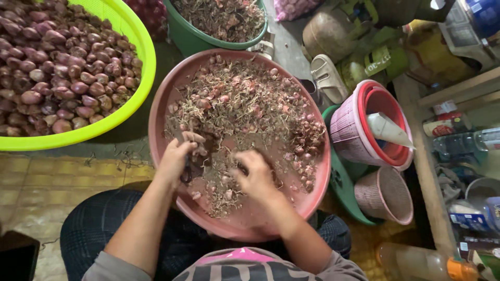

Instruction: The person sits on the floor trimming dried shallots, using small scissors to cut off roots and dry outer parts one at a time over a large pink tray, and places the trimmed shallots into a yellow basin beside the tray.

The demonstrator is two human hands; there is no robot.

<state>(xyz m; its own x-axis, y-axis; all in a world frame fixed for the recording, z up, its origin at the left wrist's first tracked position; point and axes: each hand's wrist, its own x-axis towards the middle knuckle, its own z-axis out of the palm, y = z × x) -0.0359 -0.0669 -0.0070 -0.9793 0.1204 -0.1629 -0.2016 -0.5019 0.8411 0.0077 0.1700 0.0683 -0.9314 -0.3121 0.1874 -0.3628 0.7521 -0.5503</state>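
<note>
A wide pink basin (161, 99) rests on my lap, filled with small red shallots (291, 130) mixed with dry roots and skins. My left hand (177, 158) is at the basin's near left. Its fingers are closed around a dark tool (186, 174) whose kind I cannot make out, with a shallot at the fingertips. My right hand (256, 174) lies palm down in the near middle of the pile. The fingers are curled into the debris, and what they hold is hidden.
A lime green basin (133, 112) heaped with peeled shallots sits at the left. A green tub (190, 36) of dry trimmings stands behind. Pink and red baskets (349, 127), a sandal (328, 78), bottles and a wooden shelf (427, 166) crowd the right. Yellow tiled floor lies lower left.
</note>
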